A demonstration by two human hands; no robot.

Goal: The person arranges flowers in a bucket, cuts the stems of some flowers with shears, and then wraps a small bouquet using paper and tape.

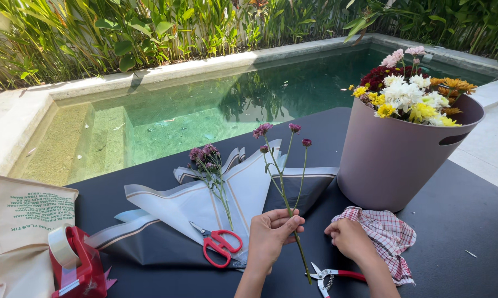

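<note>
My left hand [271, 234] grips the green stem of a purple flower sprig [285, 182], held upright over the wrapping paper. Several small purple blooms top the sprig, and its lower stem end sticks out below my hand. Beside it, my right hand [349, 238] rests as a closed fist on a red-checked cloth [389, 234], apart from the stem. Red-handled pruning shears [331, 274] lie just in front of my right hand. Red scissors [220, 244] lie left of my left hand on grey and white wrapping paper [193, 204], where another purple flower bunch [207, 165] lies.
A mauve bucket [392, 165] full of mixed flowers stands at the right on the black table [458, 221]. A red tape dispenser [75, 262] and a beige printed bag [22, 221] sit at the left. A pool [204, 105] lies beyond the table's far edge.
</note>
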